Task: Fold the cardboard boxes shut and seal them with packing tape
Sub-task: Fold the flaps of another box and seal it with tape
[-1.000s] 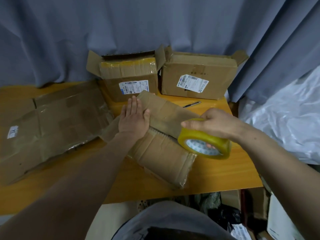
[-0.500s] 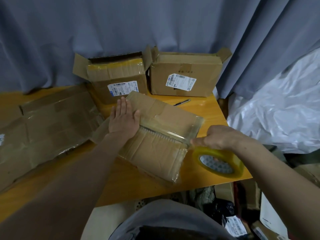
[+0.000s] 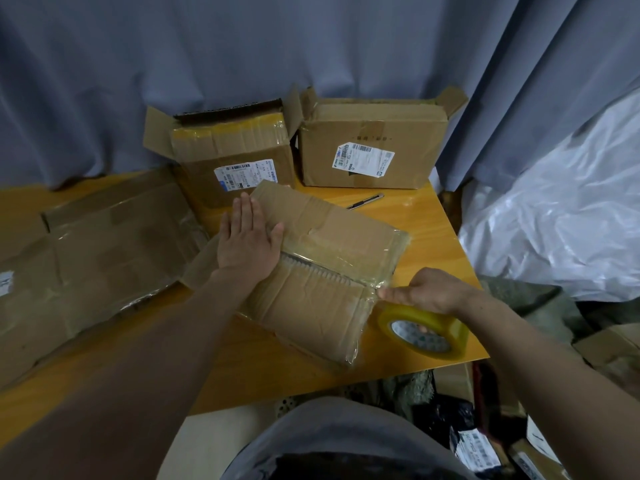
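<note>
The left hand (image 3: 247, 244), fingers straight, pins the flat brown cardboard box (image 3: 311, 299), likely light and tape-slick; the right hand (image 3: 429, 291) fingers grip the yellow tape roll (image 3: 424, 332)

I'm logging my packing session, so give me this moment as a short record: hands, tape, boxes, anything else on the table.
Left hand: flat, pressing the box
Right hand: holds the tape roll at the box's right end, forefinger out
Seam: clear tape strip laid across it
Unsealed: back left box, back right box, flaps up
Also on table: flattened cardboard at left, cutter
</note>
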{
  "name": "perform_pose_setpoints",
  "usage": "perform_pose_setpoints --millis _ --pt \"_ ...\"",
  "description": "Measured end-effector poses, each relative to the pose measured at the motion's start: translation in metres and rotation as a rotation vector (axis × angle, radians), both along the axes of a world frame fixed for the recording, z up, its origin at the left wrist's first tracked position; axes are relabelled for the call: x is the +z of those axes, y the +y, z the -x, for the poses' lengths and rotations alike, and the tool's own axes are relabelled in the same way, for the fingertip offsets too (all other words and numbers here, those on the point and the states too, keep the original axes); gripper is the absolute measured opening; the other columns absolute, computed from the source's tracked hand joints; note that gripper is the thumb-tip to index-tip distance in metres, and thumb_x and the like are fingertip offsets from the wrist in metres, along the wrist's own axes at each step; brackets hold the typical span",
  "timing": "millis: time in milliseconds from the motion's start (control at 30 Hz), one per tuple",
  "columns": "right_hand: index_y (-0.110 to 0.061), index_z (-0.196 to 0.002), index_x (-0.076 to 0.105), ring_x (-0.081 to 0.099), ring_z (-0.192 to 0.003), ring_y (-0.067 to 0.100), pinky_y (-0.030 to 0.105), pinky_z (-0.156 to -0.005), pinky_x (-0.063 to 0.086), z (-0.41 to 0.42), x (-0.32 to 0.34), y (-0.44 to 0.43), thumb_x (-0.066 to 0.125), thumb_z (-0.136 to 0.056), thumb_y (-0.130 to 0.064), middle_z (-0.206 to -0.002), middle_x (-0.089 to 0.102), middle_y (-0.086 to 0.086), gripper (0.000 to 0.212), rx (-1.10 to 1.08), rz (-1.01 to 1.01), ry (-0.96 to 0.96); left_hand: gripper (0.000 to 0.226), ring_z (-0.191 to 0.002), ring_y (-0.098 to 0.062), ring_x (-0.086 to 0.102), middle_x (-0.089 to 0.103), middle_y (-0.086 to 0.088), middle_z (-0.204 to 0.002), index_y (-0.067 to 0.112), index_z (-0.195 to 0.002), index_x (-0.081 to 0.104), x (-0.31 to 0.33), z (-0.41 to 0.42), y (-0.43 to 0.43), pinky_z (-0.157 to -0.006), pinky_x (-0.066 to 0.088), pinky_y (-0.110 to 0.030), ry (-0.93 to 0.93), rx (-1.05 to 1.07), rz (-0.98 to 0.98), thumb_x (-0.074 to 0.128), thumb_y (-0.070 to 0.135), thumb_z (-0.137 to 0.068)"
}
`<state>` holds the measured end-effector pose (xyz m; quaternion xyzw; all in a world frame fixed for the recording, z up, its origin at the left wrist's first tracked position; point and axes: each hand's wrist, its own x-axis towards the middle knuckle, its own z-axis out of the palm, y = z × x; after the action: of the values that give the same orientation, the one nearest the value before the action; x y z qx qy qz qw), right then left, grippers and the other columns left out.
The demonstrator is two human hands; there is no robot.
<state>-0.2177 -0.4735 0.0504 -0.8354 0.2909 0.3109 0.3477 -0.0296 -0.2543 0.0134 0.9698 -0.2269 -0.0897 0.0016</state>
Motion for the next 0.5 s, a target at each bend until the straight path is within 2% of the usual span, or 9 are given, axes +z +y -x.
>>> perform_pose_setpoints --millis 67,133,233,333,400,500 --pt "-0.016 -0.049 0.042 0.048 -0.057 0.022 0.031 -0.064 0.039 0.002 -0.004 0.0 0.058 -0.071 -0.073 -0.054 0.046 0.006 0.063 -0.012 -0.029 -0.053 0.071 -0.146 -0.025 -0.014 -0.014 -0.015 -0.158 0.003 -0.149 -0.011 0.002 0.003 -0.002 -0.118 -0.011 -0.041 -0.015 0.02 -0.031 0.005 0.05 -0.098" --pt "-0.014 -0.048 0.047 0.054 -0.053 0.022 0.031 -0.064 0.044 0.001 -0.004 -0.001 0.058 -0.075 -0.069 -0.051 0.053 0.008 0.063 -0.005 -0.053 -0.083 0.07 -0.145 -0.025 -0.016 -0.017 -0.015 -0.157 0.003 -0.148 -0.013 0.005 0.016 -0.013 -0.117 -0.012 -0.039 0.017 -0.007 -0.039 0.004 0.05 -0.098" --pt "-0.007 -0.058 0.061 0.062 -0.05 0.014 0.032 -0.073 0.052 -0.002 -0.002 -0.001 0.059 -0.079 -0.064 -0.055 0.064 0.008 0.061 0.021 -0.071 -0.08 0.065 -0.143 -0.021 -0.021 -0.025 -0.009 -0.154 0.008 -0.147 -0.018 0.002 0.06 -0.043 -0.114 -0.014 -0.034 0.083 -0.206 0.037 0.002 0.048 -0.099" --pt "-0.009 -0.062 0.061 0.059 -0.043 0.004 0.035 -0.079 0.053 -0.004 -0.005 -0.005 0.059 -0.077 -0.066 -0.046 0.062 -0.004 0.059 0.046 -0.051 -0.066 0.06 -0.143 -0.013 -0.022 -0.024 -0.003 -0.156 0.014 -0.147 -0.017 -0.001 0.078 -0.053 -0.116 -0.014 -0.029 0.116 -0.385 0.12 0.004 0.044 -0.101" --pt "-0.009 -0.062 0.06 0.061 -0.049 0.01 0.038 -0.081 0.054 -0.007 -0.006 -0.005 0.057 -0.077 -0.068 -0.049 0.062 0.0 0.061 0.065 -0.037 -0.047 0.061 -0.144 -0.011 -0.019 -0.021 0.001 -0.157 0.02 -0.148 -0.017 -0.001 0.057 -0.038 -0.118 -0.01 -0.032 0.098 -0.467 0.087 0.005 0.049 -0.1" --pt "-0.008 -0.063 0.054 0.057 -0.063 0.022 0.041 -0.079 0.052 -0.014 -0.006 -0.005 0.053 -0.073 -0.075 -0.064 0.056 0.008 0.067 0.062 0.038 -0.059 0.065 -0.145 -0.014 -0.015 -0.017 0.0 -0.158 0.019 -0.15 -0.013 0.002 0.008 -0.007 -0.118 -0.008 -0.035 0.08 -0.317 0.026 0.007 0.053 -0.098"
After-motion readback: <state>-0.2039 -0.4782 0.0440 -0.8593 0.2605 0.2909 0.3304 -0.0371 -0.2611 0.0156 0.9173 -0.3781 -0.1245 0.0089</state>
